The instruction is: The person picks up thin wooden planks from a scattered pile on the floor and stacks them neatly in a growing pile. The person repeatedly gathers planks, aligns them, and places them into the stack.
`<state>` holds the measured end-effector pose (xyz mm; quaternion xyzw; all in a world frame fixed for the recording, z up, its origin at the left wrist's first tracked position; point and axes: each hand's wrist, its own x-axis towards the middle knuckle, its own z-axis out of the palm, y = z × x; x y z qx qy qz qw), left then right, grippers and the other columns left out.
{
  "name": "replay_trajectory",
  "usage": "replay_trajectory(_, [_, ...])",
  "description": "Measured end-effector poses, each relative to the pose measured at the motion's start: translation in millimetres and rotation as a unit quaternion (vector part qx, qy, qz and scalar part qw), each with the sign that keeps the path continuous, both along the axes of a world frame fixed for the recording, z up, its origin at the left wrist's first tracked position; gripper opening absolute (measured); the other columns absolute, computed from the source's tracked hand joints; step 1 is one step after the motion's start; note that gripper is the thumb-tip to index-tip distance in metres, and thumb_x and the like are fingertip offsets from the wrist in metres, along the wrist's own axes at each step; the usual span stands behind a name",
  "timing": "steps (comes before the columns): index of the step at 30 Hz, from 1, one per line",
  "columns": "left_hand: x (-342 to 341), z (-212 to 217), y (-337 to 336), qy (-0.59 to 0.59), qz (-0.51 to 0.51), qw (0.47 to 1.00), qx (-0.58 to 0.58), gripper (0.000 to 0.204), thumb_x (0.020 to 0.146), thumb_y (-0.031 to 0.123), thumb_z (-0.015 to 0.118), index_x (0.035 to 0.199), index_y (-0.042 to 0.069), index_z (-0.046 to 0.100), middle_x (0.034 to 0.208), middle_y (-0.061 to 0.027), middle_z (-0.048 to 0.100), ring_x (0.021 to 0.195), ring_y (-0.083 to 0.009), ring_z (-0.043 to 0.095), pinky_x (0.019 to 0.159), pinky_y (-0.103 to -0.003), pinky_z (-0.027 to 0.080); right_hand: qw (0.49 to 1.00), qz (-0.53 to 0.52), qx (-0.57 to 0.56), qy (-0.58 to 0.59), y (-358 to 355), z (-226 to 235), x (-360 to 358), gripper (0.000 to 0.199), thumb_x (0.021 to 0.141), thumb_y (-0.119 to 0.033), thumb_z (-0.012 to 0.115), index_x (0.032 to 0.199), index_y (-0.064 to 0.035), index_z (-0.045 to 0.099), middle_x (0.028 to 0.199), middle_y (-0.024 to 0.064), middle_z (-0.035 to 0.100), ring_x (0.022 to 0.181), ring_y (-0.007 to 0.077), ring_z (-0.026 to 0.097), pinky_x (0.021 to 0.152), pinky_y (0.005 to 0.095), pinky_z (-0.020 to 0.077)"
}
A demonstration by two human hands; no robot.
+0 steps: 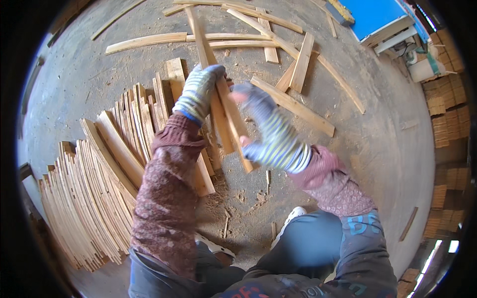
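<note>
My left hand (199, 92), in a striped glove with bare fingertips, is closed around wooden slats (229, 111) held at a slant in front of me. One slat runs long, up past the hand; at least one more lies against it. My right hand (276, 131), in a matching glove, is beside the slats on their right, with thumb and fingers spread and somewhat blurred. Its thumb tip is close to the lower end of the slats; I cannot tell if it touches.
Tightly lined-up slats (79, 198) lie on the floor at left. Loose boards (293, 107) are scattered ahead on the dusty concrete floor (387, 164). Stacked wood pieces (449, 134) line the right side. A blue-topped machine (372, 17) stands at far right. My shoes (293, 218) are below.
</note>
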<state>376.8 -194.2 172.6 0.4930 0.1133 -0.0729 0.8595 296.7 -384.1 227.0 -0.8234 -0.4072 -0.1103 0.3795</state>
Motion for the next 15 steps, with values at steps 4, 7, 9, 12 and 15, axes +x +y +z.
replay_trajectory(4, [20.4,3.9,-22.4,-0.039,0.067,0.996,-0.045,0.029,0.092,0.021,0.071,0.11,0.004,0.057,0.085,-0.0069,0.062,0.068,-0.0227,0.067,0.062,-0.038,0.059,0.77,-0.206,0.193,0.572,13.2,-8.1,-1.2,0.058,0.095,-0.032,0.074,0.142,0.0,0.057,0.135,0.0079,0.065,0.128,0.0203,0.059,0.112,0.035,0.046])
replay_trajectory(7, [19.3,38.5,-23.1,-0.088,-0.004,0.989,-0.121,0.027,0.09,0.024,0.074,0.106,0.007,0.06,0.081,-0.0042,0.062,0.061,-0.0193,0.063,0.058,-0.034,0.056,0.739,-0.171,0.162,0.631,18.2,-0.3,3.0,0.046,0.091,-0.036,0.078,0.124,-0.0044,0.071,0.12,0.0072,0.071,0.112,0.0197,0.066,0.102,0.034,0.0506])
replay_trajectory(9, [20.5,53.9,-19.4,-0.092,0.001,0.979,-0.181,0.025,0.09,0.028,0.075,0.102,0.009,0.063,0.082,-0.004,0.063,0.062,-0.0181,0.064,0.059,-0.033,0.055,0.719,-0.183,0.204,0.639,28.5,20.2,3.9,0.046,0.088,-0.037,0.08,0.12,-0.0053,0.072,0.116,0.0075,0.071,0.106,0.0189,0.067,0.098,0.0336,0.0516])
replay_trajectory(12, [34.7,57.6,11.8,-0.11,0.017,0.957,-0.268,0.028,0.09,0.033,0.076,0.104,0.009,0.066,0.084,-0.0024,0.065,0.066,-0.0171,0.065,0.061,-0.029,0.055,0.723,-0.186,0.229,0.624,53.0,34.8,15.7,0.063,0.084,-0.044,0.084,0.128,-0.0045,0.065,0.11,0.0092,0.07,0.105,0.02,0.065,0.096,0.033,0.0515])
replay_trajectory(15, [43.5,32.0,35.2,-0.131,-0.007,0.97,-0.206,0.037,0.093,0.037,0.075,0.114,0.009,0.064,0.089,-0.0047,0.068,0.072,-0.0178,0.067,0.066,-0.031,0.059,0.729,-0.174,0.248,0.614,78.0,14.9,33.9,0.062,0.09,-0.046,0.078,0.133,-0.0039,0.063,0.109,0.0115,0.07,0.124,0.0273,0.057,0.109,0.0371,0.0444])
